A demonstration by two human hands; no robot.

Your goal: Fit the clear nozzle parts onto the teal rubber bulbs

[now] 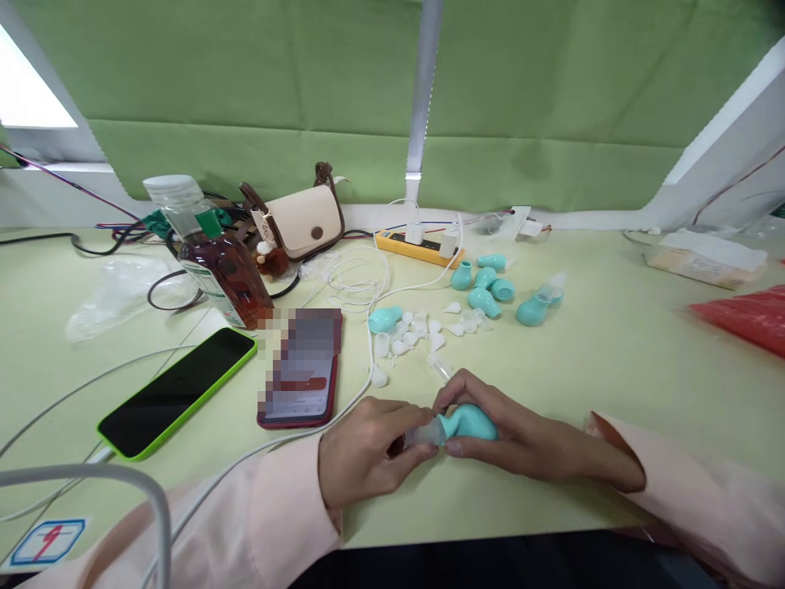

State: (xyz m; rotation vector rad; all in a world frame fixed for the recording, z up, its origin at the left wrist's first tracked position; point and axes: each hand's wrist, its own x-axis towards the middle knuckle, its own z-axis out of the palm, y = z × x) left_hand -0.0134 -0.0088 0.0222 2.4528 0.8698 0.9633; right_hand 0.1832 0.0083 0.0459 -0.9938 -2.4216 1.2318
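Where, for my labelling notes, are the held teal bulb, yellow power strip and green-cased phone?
Held teal bulb [477, 423]: head view, rounded body.
Yellow power strip [422, 253]: head view, front side.
Green-cased phone [177, 393]: head view, dark screen.

Held in the right hand [518, 429], a glossy teal bulb [477, 422], tipped on its side, rounded end toward the palm, narrow curved neck toward the left hand [368, 442]. Pinched between left thumb and fingers, a translucent whitish piece [424, 434], right at the bulb's neck, partly hidden; whether joined, hard to tell.
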